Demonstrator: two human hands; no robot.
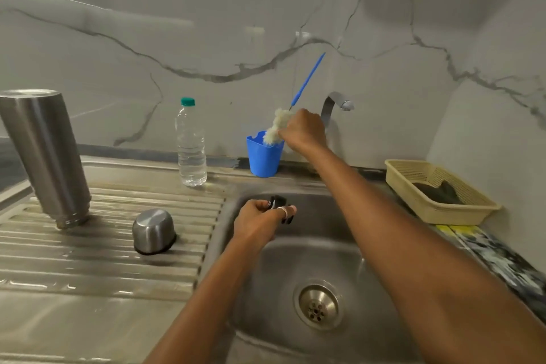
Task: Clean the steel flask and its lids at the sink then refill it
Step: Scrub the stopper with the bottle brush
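Our hands were apart. Our left hand [260, 223] held the small black lid [277, 202] over the sink [339, 251]. Our right hand [304, 130] gripped the fluffy brush [273, 127] at the top of the blue cup [263, 158] by the tap [332, 103]. The steel flask [44, 153] stood upside down on the draining board [88, 275]. The steel cup lid [153, 230] sat upside down near it. A water bottle [191, 144] stood behind them.
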